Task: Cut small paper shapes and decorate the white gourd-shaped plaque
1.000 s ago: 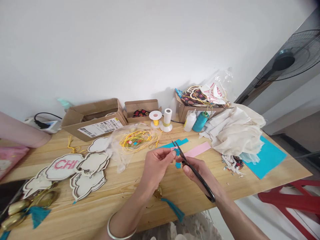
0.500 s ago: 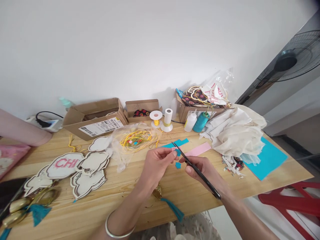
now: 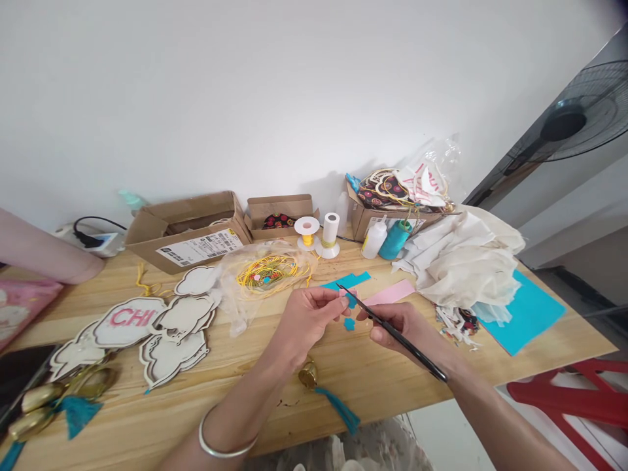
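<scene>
Beside the black scissors [image 3: 415, 352] our right hand [image 3: 411, 327] holds, our left hand [image 3: 305, 322] pinches a blue piece [image 3: 351, 303]; near them, one blue shape [image 3: 349, 324] lies cut and a pink strip [image 3: 392, 292] looks unshaped.

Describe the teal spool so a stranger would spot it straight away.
On the table, find the heaped box at the back right. The spool sits just in front of it, between the white bottle and the crumpled pale cloth. Its teal thread sets it apart from the two paler spools left of the bottle.

A silver bangle [image 3: 223, 453] circles the left forearm [image 3: 245, 392].
</scene>
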`<move>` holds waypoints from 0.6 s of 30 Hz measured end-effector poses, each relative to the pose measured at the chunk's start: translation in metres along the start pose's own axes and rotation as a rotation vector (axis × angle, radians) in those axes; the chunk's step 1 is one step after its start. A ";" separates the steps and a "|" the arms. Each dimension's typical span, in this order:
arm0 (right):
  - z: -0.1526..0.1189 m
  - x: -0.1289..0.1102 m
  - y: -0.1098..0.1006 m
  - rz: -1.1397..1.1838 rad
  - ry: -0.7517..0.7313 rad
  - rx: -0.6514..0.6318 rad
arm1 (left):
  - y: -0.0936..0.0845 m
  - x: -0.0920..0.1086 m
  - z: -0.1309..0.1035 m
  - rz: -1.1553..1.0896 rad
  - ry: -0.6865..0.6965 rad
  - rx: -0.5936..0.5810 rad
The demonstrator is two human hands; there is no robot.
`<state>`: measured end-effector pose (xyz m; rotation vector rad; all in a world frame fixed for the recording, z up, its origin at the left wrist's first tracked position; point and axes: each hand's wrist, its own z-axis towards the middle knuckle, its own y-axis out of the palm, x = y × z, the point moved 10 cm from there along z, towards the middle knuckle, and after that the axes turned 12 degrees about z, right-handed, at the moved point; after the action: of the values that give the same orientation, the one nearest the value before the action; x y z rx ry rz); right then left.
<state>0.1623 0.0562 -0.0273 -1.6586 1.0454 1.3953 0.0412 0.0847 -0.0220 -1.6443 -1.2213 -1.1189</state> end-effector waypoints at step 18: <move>0.002 -0.006 0.000 0.150 -0.013 0.026 | 0.010 -0.005 0.008 -0.063 0.019 -0.081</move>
<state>0.1605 0.0590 -0.0222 -1.5776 1.1961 1.4796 0.0519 0.0883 -0.0301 -1.6613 -1.2374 -1.2352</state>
